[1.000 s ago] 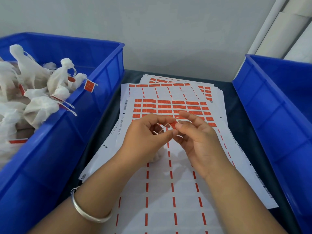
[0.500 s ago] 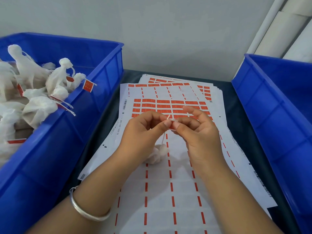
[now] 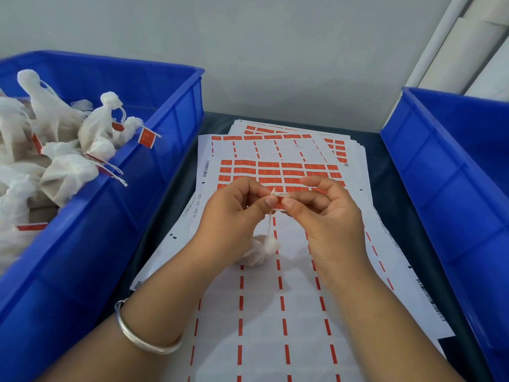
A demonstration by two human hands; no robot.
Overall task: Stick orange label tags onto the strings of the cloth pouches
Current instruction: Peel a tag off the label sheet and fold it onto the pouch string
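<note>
Fingers point(image 3: 271, 201) of both hands pinch what looks like an orange tag point(image 3: 278, 203) above label sheets point(image 3: 275, 312).

**Count of items on the tabletop**

Two hands in view: left hand point(image 3: 234, 213), right hand point(image 3: 325, 216). One silver bangle point(image 3: 143, 337), on the left wrist.

Blue bins: two. Left bin point(image 3: 154, 172), right bin point(image 3: 451, 194).

Cloth pouches: one loose pouch point(image 3: 261, 250) over the sheets, hanging by one string point(image 3: 270, 224). In the left bin a heap of pouches point(image 3: 68, 150); at least eight are distinguishable, the exact number cannot be told as they overlap and run out of view.

Orange label tags: one between the fingertips point(image 3: 278, 203); about five visible on pouches in the bin, the clearest at the rim point(image 3: 146, 137).

Label sheets point(image 3: 275, 312): a stack of several, with at least four edges showing.
</note>
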